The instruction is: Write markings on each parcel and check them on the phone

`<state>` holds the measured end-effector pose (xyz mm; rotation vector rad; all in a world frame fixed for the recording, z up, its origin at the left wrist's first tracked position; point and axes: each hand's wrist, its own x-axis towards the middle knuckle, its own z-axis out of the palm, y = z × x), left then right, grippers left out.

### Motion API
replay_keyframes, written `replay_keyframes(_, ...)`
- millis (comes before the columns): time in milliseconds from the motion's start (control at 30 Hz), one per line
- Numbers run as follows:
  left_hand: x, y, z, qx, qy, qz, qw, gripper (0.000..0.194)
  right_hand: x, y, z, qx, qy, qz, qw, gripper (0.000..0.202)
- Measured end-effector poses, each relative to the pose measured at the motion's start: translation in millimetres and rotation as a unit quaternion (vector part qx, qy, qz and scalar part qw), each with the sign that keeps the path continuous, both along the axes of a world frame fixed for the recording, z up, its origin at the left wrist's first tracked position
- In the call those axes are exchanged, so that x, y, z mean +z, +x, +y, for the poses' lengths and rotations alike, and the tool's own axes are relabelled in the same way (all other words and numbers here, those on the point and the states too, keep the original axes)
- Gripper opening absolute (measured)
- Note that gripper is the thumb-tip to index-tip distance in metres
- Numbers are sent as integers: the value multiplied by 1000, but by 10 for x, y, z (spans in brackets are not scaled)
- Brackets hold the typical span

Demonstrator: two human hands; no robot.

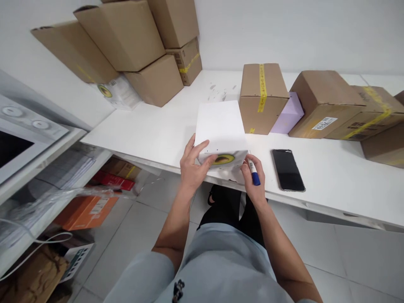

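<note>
A white box with an avocado picture on its near side rests at the front edge of the white table. My left hand is wrapped round its left near corner, thumb on the picture. Beside the right near corner is my right hand, its fingers closed around a white marker with a blue cap. Some right fingertips are close to the box corner; whether they touch it is hard to tell.
A black phone lies right of my right hand. Taped cardboard boxes and a lilac box stand behind. More cartons are stacked at the back left. The table's front edge runs below my hands; shelves are at left.
</note>
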<state>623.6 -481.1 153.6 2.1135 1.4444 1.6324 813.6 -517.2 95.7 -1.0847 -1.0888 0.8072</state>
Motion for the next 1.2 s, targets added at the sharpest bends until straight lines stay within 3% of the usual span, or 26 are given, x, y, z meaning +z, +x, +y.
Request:
replay_keyframes(133,-37,19,-127,-13,118,38,992,39,158,70,-51,37,-5,55,998,50)
replay_keyframes(267,-211,24,-206,-36,201,77,976,40,340,75,-68,29,-24,10,999,49)
replay_keyframes(367,-387,-3,-268,-87,138,9,987,56,320,55,-44,-7,-20,-28,999,47)
replay_keyframes(500,-535,-41,-341,-117,-36,-170,978,77,95,28,-43,-17,3,-51,999,45)
replay_keyframes(633,-636,-6,-307,-71,-128,-238,960,65,-141,-38,-108,-17,-11,-50,999,43)
replay_keyframes(800,-723,19,-276,-59,-152,-254,953,52,-287,-6,-157,-37,-25,-105,993,44)
replay_keyframes(900,-586,-68,-289,-89,-134,-230,960,63,-189,121,-178,-17,-13,-114,993,51)
replay_keyframes(1067,-94,-203,-211,-105,-55,-112,987,81,279,247,-184,-42,104,-60,992,59)
replay_keyframes(1200,241,-193,-172,-76,-20,-3,997,60,595,186,-123,-18,186,-152,971,62)
